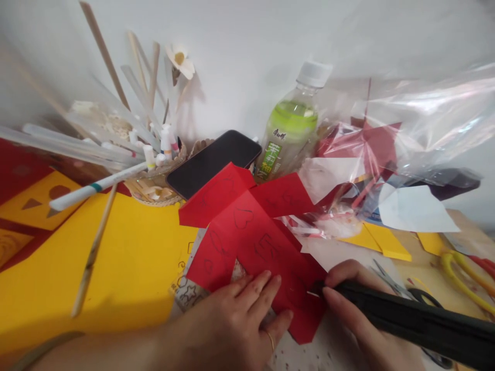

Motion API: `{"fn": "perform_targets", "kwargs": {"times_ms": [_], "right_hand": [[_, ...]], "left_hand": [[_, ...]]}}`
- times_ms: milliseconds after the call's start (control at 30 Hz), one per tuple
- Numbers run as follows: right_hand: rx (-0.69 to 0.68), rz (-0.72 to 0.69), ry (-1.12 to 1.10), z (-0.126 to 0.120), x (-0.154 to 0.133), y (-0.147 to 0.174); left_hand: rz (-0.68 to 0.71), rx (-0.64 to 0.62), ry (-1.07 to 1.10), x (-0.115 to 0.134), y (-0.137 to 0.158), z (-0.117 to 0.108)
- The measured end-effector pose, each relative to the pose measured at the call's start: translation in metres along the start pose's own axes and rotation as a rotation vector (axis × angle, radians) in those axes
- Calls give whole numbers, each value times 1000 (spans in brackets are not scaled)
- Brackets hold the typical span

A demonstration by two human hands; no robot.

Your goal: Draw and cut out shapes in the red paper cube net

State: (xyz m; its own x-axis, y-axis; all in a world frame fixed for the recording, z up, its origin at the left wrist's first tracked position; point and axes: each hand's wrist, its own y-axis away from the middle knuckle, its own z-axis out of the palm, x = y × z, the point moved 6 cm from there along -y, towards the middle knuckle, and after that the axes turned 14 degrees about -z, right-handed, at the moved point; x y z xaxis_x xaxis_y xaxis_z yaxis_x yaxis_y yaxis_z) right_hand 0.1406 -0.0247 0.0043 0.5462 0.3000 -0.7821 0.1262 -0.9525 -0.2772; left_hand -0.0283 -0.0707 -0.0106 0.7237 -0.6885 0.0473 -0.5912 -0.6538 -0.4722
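A yellow sheet point(135, 257) covers much of the left of the frame; crumpled clear plastic point(425, 118) spreads across the upper right, above the wood-toned surface point(421, 265). The folded red paper piece point(247, 252), its arms branching, occupies the centre and lower centre. The left hand point(235, 319), lower centre, lies palm down across it, fingers extended and grip open. The right hand point(367, 337), lower right, has its grip closed around a thick black tool point(410, 314), whose tip meets the red paper near its right edge. A bottle point(290, 129) with a white cap leans at upper centre; a dark phone point(214, 162) lies tilted left of it, beside a woven basket point(152, 189) of pens and sticks. Black-handled scissors point(392, 282) rest behind the right hand. Smallest are the dark heart outline point(243, 218) on the paper and a ring point(272, 340) on the left hand.
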Motion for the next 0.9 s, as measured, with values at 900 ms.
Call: {"fn": "perform_targets", "kwargs": {"times_ms": [900], "right_hand": [[-178, -471, 104, 25, -17, 5]], "left_hand": [[5, 5, -81, 4, 5, 1]]}}
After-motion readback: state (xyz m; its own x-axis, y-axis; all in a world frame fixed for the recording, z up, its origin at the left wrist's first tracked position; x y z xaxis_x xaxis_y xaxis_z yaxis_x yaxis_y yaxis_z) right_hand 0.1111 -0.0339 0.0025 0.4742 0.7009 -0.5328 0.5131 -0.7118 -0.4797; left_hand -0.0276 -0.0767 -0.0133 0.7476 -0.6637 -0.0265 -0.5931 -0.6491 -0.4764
